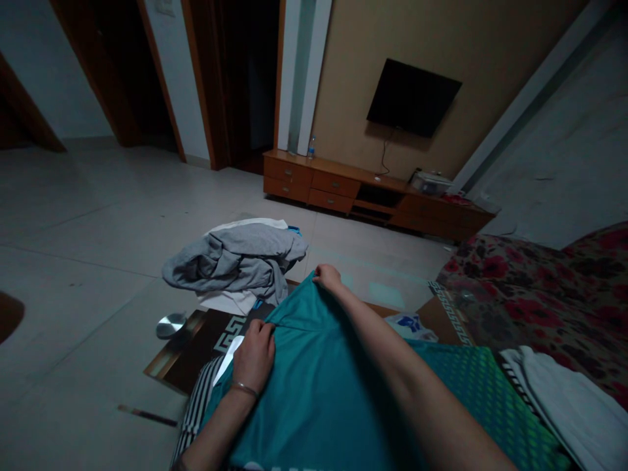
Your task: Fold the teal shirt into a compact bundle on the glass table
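Pale floor (93, 281) showed around the desk (184, 353); over it lay a teal garment (309, 386), its corner pinched by the right hand (326, 277), its edge by the left hand (254, 355). Straightening seemed underway; the next move likely needed even tension.

This was a home, most likely its living room. On the far wall (346, 72) hung a flat television (413, 98), its cord (383, 158) dropping to a long, low wooden cabinet (358, 185) fitted with drawers (335, 200). On the right stood what looked like a red-flowered sofa (520, 288). Wood-framed doorways (245, 85) led off the pale tiled floor (98, 219) at far left. Nearer, a grey heap of clothes (245, 252) and a teal garment (314, 379) were spread about a low table (181, 350).
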Demonstrator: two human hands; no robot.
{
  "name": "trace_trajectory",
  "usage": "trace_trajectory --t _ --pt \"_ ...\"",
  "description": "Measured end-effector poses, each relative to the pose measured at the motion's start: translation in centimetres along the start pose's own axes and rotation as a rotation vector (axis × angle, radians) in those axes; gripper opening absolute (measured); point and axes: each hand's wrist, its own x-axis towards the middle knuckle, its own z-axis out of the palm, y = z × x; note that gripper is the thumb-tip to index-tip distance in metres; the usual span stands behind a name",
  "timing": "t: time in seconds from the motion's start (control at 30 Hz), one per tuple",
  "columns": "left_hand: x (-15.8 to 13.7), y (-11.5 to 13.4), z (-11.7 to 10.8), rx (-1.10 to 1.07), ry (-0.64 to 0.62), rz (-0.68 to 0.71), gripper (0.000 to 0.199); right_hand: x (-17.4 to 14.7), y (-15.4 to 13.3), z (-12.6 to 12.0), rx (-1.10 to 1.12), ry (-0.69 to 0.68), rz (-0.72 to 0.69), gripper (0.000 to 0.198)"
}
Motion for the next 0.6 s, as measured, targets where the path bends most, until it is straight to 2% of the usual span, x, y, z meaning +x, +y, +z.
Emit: trace_trajectory --t 0.13,0.33,0.47,0.53,0.6 --pt "0.2 0.3 -0.4 0.008 -0.037 -0.016 0.024 0.4 0.3 -0.5 -0.007 0.003 -0.006 0.015" --pt "0.8 0.6 -1.4 0.034 -0.111 -0.030 0.024 1.1 0.1 -0.4 0.005 0.064 0.002 0.019" --pt "1.6 0.2 -1.9 0.075 -0.023 -0.022 0.025 2.0 -0.2 0.5 0.030 0.039 0.044 0.022" --pt "2.4 -0.2 -2.1 0.106 0.039 -0.024 0.029 2.4 -0.1 0.5 0.051 0.019 0.060 0.031" --pt "3.5 -0.6 -2.0 0.125 0.034 -0.048 0.036 2.8 0.3 0.2 0.075 -0.004 0.060 0.041"
